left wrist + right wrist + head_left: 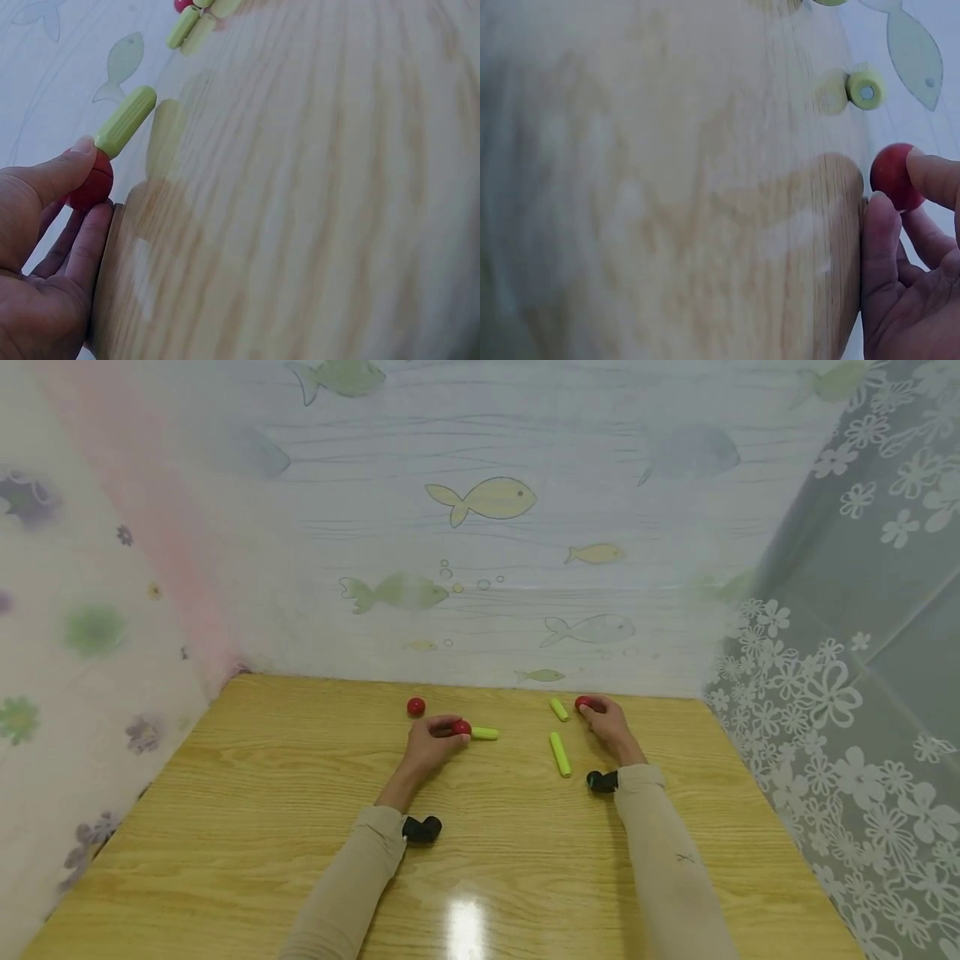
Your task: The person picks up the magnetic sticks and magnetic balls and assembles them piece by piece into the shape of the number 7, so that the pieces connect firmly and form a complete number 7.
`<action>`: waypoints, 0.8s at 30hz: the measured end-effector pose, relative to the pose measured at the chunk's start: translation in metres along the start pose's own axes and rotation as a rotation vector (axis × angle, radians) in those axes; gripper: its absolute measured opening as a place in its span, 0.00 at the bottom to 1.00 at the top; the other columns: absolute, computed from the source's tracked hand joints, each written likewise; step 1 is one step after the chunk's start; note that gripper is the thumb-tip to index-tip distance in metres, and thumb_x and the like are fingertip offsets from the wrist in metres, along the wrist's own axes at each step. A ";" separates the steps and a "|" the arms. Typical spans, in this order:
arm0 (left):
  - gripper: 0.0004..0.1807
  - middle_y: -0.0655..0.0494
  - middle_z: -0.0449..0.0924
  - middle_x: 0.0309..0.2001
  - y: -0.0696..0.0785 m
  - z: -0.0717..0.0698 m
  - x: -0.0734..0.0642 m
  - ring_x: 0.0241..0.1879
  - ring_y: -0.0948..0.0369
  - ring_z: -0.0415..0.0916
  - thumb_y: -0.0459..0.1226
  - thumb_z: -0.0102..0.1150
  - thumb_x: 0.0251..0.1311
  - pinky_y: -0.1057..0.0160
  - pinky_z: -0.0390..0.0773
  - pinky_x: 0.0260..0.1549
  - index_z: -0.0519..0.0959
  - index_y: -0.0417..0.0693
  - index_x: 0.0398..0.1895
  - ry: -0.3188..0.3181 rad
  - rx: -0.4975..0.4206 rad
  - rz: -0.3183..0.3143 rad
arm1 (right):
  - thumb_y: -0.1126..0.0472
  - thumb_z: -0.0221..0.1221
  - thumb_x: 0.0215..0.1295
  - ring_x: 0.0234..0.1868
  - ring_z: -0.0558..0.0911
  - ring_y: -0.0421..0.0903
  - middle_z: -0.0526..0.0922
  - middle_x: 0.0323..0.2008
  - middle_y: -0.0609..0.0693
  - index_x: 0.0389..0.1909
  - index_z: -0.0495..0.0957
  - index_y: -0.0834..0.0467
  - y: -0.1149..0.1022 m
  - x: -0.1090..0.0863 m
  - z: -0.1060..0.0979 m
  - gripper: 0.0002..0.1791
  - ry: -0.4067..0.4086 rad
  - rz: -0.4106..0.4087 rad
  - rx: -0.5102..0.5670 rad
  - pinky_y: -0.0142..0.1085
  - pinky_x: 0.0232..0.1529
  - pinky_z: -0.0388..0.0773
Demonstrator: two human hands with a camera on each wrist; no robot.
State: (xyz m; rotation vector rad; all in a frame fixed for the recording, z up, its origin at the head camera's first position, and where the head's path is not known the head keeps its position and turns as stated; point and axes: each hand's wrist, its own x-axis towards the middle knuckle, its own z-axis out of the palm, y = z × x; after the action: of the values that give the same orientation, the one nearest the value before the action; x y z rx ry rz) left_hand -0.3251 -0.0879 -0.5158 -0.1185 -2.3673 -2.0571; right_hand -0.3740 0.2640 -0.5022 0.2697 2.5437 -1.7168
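1. The left hand is pinching a red ball, which is touching one green stick.
2. The right hand is pinching another red ball near a short green stick.
3. A third red ball is lying on the table, near the left hand.
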 end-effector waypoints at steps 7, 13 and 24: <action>0.23 0.36 0.83 0.56 0.006 0.004 -0.013 0.57 0.44 0.81 0.31 0.72 0.61 0.57 0.82 0.54 0.83 0.36 0.60 0.008 -0.001 -0.012 | 0.58 0.49 0.83 0.61 0.71 0.53 0.67 0.72 0.65 0.77 0.63 0.62 0.001 -0.003 -0.004 0.27 -0.033 0.018 -0.004 0.30 0.48 0.72; 0.24 0.34 0.81 0.59 0.009 0.003 -0.015 0.59 0.42 0.80 0.31 0.71 0.62 0.57 0.82 0.54 0.81 0.35 0.61 0.005 0.000 -0.027 | 0.57 0.49 0.83 0.50 0.72 0.46 0.69 0.69 0.65 0.78 0.62 0.62 0.000 -0.005 -0.005 0.28 -0.047 -0.001 -0.007 0.27 0.44 0.72; 0.22 0.39 0.84 0.57 0.003 0.006 -0.011 0.57 0.47 0.82 0.31 0.72 0.61 0.58 0.82 0.55 0.83 0.38 0.59 0.014 0.013 -0.029 | 0.57 0.51 0.82 0.46 0.73 0.43 0.72 0.64 0.62 0.76 0.64 0.64 0.006 -0.011 -0.009 0.28 -0.052 -0.009 0.000 0.28 0.44 0.73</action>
State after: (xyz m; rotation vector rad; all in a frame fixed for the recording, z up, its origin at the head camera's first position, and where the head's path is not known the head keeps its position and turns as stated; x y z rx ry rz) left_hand -0.3136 -0.0822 -0.5140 -0.0697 -2.3882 -2.0478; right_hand -0.3619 0.2735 -0.5021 0.2121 2.5124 -1.7036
